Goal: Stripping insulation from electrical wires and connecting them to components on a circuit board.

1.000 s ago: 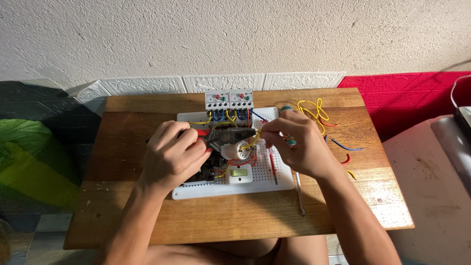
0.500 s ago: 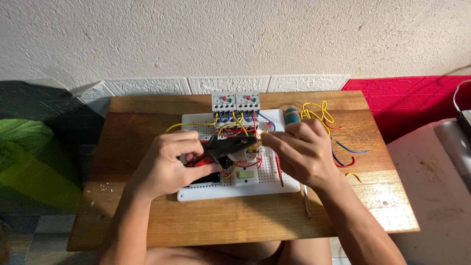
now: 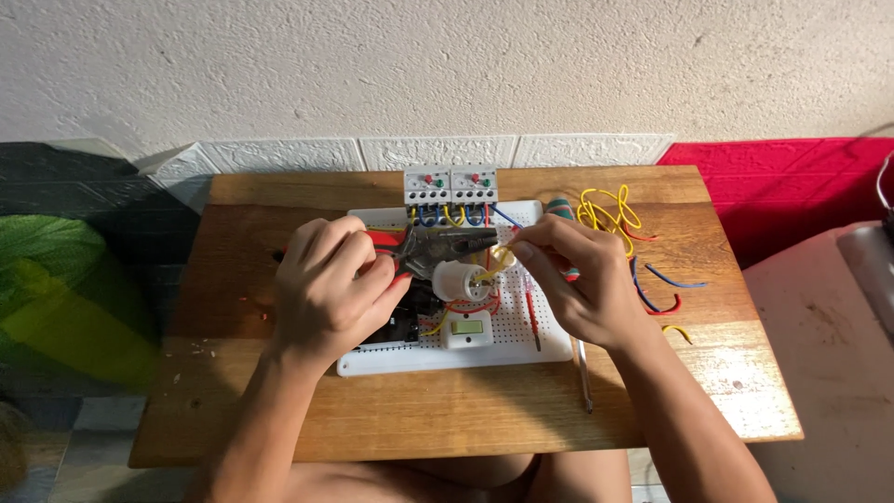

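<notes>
the left hand (image 3: 326, 293) has its grip closed around the red handles of the pliers (image 3: 438, 250), whose dark jaws point toward the right hand over the white board (image 3: 521, 346). the right hand (image 3: 577, 279) pinches a short yellow wire (image 3: 498, 261) between thumb and fingertips, the grip tight on it, right at the tip of the pliers. both meet above the board's middle, just over a white round socket (image 3: 458, 279). a small white switch (image 3: 467, 328) sits on the board nearer the front edge. two grey breakers (image 3: 451, 185) stand at the board's back edge, near the back edge of the wooden surface (image 3: 447, 414). loose yellow, blue and red wires (image 3: 615, 212) lie toward the back right corner. a thin screwdriver (image 3: 583, 373) lies by the board's right side.
</notes>
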